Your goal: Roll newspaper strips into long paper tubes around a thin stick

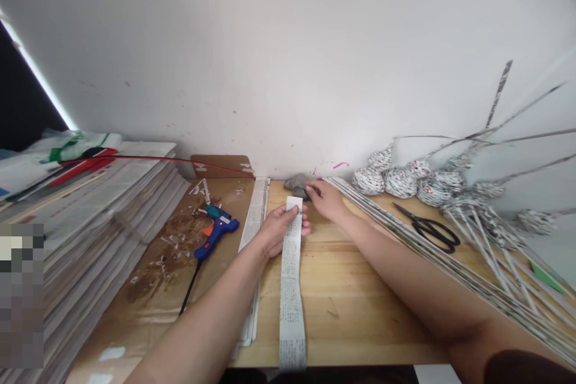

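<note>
My left hand (pixel 284 229) grips a long printed newspaper strip (pixel 290 306) near its upper end, with the thumb pressed on top. The strip hangs down over the front edge of the wooden table. Farther back, my right hand (pixel 324 199) has its fingertips together at the edge of a crumpled grey cloth-like lump (pixel 296 183), which lies against the wall. Left of my left hand lies a stack of cut newspaper strips (pixel 257 207). Long rolled paper sticks (pixel 382 219) run along the table under my right forearm.
A blue glue gun (pixel 216 235) rests on stained cardboard (pixel 148 288) at the left, beside a tall newspaper stack (pixel 112 210). Black scissors (pixel 429 231) lie at the right. Behind them sit several woven paper gourd shapes (pixel 400 183) with long sticks poking out.
</note>
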The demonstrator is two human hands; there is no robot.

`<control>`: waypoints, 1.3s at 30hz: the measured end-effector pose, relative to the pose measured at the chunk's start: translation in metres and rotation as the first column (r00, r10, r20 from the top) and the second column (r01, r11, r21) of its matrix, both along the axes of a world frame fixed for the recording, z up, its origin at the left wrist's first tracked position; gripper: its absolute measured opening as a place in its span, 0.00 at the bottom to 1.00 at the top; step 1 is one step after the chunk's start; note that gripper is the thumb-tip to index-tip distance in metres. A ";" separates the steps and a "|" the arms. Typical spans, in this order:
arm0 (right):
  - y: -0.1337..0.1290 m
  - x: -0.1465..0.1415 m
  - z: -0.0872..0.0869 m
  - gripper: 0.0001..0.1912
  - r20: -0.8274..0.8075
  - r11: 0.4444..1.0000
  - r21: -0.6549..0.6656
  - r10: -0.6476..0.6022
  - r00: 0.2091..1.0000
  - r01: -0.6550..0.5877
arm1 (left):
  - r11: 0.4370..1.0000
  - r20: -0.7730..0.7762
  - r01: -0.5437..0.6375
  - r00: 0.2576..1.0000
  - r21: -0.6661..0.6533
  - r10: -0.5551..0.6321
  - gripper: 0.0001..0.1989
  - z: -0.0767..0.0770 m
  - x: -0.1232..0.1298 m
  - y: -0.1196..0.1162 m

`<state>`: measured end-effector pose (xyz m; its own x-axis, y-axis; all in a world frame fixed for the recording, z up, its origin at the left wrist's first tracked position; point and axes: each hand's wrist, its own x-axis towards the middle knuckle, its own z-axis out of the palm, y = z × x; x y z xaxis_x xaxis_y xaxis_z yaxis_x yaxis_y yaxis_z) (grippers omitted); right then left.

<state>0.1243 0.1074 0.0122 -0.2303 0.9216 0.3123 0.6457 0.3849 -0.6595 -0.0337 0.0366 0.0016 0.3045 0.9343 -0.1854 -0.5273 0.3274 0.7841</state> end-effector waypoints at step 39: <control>-0.049 0.024 0.005 0.25 -0.583 0.725 -0.481 0.155 0.797 -0.493 | 0.996 -0.332 0.090 0.939 -0.009 -0.088 0.19 -0.001 0.005 -0.017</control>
